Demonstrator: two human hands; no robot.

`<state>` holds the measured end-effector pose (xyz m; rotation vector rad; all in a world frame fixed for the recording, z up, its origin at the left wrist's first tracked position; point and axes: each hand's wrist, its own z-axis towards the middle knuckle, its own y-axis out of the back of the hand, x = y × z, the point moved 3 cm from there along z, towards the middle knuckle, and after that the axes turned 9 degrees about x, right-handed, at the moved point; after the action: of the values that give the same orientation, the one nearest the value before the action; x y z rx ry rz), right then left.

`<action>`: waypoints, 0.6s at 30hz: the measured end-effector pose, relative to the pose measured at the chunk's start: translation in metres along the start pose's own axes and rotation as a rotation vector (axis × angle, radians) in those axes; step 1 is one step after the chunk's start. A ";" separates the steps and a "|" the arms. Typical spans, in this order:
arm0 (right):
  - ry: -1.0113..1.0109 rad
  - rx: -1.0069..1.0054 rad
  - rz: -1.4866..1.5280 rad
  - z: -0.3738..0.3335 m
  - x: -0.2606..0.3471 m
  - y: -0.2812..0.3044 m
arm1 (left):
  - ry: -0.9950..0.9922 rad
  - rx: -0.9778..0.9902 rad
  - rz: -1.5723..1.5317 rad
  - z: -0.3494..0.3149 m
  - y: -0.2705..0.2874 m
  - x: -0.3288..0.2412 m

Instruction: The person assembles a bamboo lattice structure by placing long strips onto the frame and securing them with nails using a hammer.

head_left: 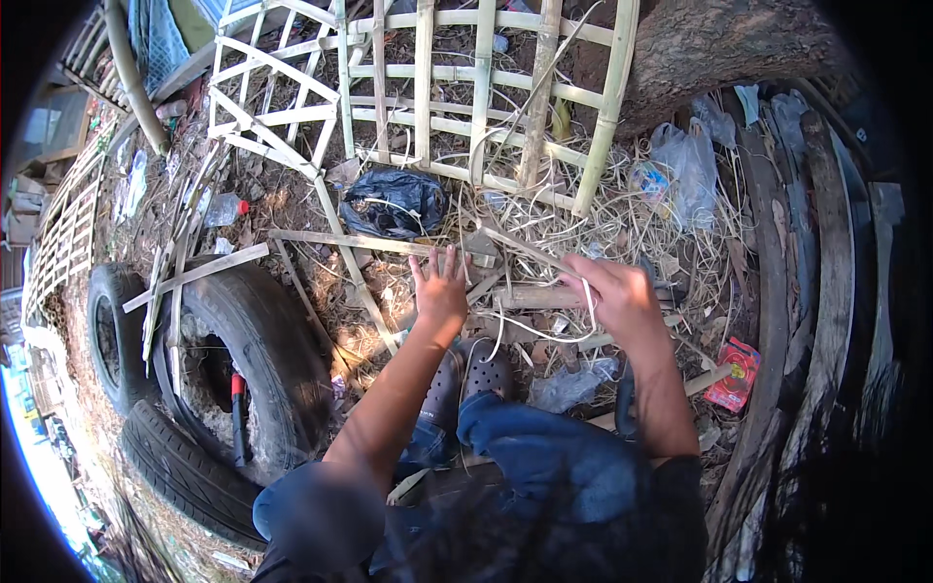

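My left hand (440,296) lies with fingers outstretched at a flat bamboo strip (384,244), touching it near its right end. To the right, my right hand (614,294) is closed round a long, narrow, tan stick-like piece (525,248) that slants up to the left. Whether it is a tool handle or a bamboo piece, I cannot tell. A thin pale shaving (589,306) hangs by the right fingers. Below the hands lies a thicker bamboo piece (539,296). A greyish flat shape (479,245) shows between the strip and the held piece, partly hidden.
Bamboo lattice panels (423,87) stand ahead, with a black plastic bag (394,202) before them. Old tyres (258,340) lie at left, a red-handled tool (238,413) among them. Shavings (612,219), a red packet (734,374) and long logs (768,243) are on the right.
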<state>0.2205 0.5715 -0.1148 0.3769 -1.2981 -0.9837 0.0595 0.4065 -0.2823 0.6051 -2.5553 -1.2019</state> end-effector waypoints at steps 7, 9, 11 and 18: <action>-0.300 -0.014 -0.678 -0.022 -0.039 0.058 | -0.039 -0.136 -0.006 0.002 -0.009 -0.002; -0.395 0.005 -0.785 -0.025 -0.048 0.083 | -0.028 -0.109 -0.017 0.001 -0.007 -0.001; -0.420 0.017 -0.837 -0.027 -0.052 0.101 | -0.040 -0.153 -0.004 0.001 -0.011 0.003; -0.379 0.029 -0.775 -0.014 -0.038 0.105 | -0.052 -0.198 0.003 0.004 -0.014 0.008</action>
<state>0.2766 0.6561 -0.0656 0.7760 -1.5367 -1.7491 0.0547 0.3981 -0.2953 0.5312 -2.4366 -1.4645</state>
